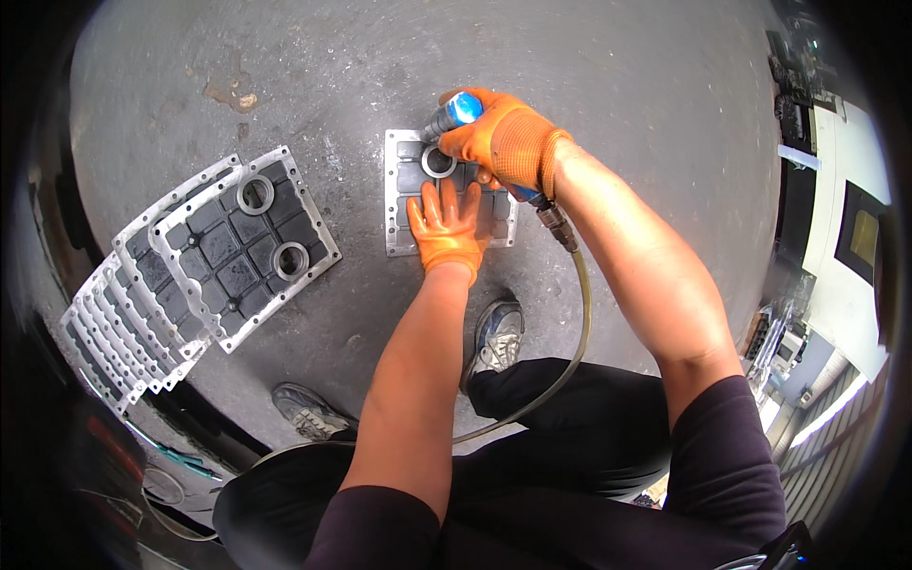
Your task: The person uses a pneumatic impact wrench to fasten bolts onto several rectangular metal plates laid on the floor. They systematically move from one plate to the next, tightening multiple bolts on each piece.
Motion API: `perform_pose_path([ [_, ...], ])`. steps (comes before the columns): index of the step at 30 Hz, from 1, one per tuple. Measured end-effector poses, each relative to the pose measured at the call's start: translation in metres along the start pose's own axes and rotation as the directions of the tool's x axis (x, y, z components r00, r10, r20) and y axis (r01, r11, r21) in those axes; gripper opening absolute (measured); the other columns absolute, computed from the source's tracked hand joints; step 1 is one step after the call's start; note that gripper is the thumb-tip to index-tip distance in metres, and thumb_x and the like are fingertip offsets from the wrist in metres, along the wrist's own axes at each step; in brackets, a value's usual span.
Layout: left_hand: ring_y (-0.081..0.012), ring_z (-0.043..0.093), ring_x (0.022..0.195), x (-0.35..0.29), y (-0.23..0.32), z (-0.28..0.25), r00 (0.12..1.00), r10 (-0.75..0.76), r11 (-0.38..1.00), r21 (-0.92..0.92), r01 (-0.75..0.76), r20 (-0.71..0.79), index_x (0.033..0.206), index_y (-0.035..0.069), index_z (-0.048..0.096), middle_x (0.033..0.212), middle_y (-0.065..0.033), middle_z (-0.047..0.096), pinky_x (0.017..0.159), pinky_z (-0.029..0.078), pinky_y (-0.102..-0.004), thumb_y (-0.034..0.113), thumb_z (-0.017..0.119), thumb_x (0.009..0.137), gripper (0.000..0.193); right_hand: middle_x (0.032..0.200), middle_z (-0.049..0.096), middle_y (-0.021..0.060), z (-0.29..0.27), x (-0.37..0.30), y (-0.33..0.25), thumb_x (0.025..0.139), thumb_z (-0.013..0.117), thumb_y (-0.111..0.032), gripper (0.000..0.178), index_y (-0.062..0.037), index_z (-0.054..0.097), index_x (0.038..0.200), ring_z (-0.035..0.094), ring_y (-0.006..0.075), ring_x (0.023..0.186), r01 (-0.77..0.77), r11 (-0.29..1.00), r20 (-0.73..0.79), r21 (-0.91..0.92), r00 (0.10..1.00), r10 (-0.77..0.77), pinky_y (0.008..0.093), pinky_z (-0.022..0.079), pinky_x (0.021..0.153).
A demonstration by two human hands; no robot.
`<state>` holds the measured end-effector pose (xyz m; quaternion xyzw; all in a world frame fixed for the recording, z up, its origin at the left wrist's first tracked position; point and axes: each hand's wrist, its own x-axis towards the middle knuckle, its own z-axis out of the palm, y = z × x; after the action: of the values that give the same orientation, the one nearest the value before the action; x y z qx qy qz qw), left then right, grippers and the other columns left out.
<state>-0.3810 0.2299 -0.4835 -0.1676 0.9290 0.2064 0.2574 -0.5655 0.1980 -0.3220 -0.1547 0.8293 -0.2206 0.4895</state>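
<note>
A rectangular metal cover plate (404,185) lies on the grey surface before me, with a pale rim, bolt holes and a raised ring (438,162). My left hand (446,233), in an orange glove, rests flat on its lower middle with fingers spread. Above the plate's upper right, my right hand (513,142), gloved alike, is wrapped round a blue air tool (465,107). The tool's dark nose points down and left toward the plate's upper edge, near the ring; I cannot tell whether it touches. My hands and the tool hide much of the plate's right half.
A yellowish hose (585,313) runs from the tool down past my legs. At left, several similar plates (237,252) overlap in a slanting row. My shoes (499,334) stand just below the plate. White machinery (860,228) is at the far right.
</note>
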Motion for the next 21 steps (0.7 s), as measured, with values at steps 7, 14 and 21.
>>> perform_pose_path([
  [7, -0.0404, 0.013, 0.170, -0.001, -0.003, 0.001, 1.000, -0.014, 1.000, -0.002, 0.014, 0.005, 0.177, 0.036, 0.027, 0.184, -0.0116, 0.020, 0.134, 0.006, -0.0674, 0.066, 0.069, 0.100, 0.093, 0.079, 0.073, 0.0103, -0.024, -0.036, 0.024, 0.095, 0.077, -0.032, 0.055, -0.0051, 0.063, 0.141, 0.070, 0.0184, 0.063, -0.092, 0.965, -0.103, 0.246, 0.987, 0.120, 0.0363, 0.053, 0.052],
  [14, -0.0416, 0.006, 0.172, 0.000, 0.003, -0.010, 0.997, -0.010, 1.000, 0.005, 0.009, 0.070, 0.179, 0.036, 0.023, 0.188, -0.0126, 0.012, 0.135, 0.003, -0.0686, 0.068, 0.064, 0.103, 0.092, 0.078, 0.071, 0.0097, -0.030, -0.025, 0.072, 0.098, 0.073, -0.025, 0.035, -0.0066, 0.063, 0.126, 0.069, 0.0181, 0.061, -0.063, 0.934, -0.090, 0.353, 0.991, 0.101, 0.0366, 0.053, 0.052],
  [21, -0.0421, 0.003, 0.173, -0.001, 0.002, -0.007, 0.994, -0.023, 1.000, 0.023, 0.021, 0.109, 0.180, 0.038, 0.022, 0.189, -0.0136, 0.009, 0.135, 0.002, -0.0691, 0.069, 0.062, 0.103, 0.092, 0.075, 0.071, 0.0096, -0.028, -0.024, 0.051, 0.099, 0.065, -0.026, 0.027, -0.0059, 0.070, 0.116, 0.073, 0.0182, 0.068, -0.050, 0.993, -0.058, 0.103, 0.997, 0.056, 0.0362, 0.058, 0.065],
])
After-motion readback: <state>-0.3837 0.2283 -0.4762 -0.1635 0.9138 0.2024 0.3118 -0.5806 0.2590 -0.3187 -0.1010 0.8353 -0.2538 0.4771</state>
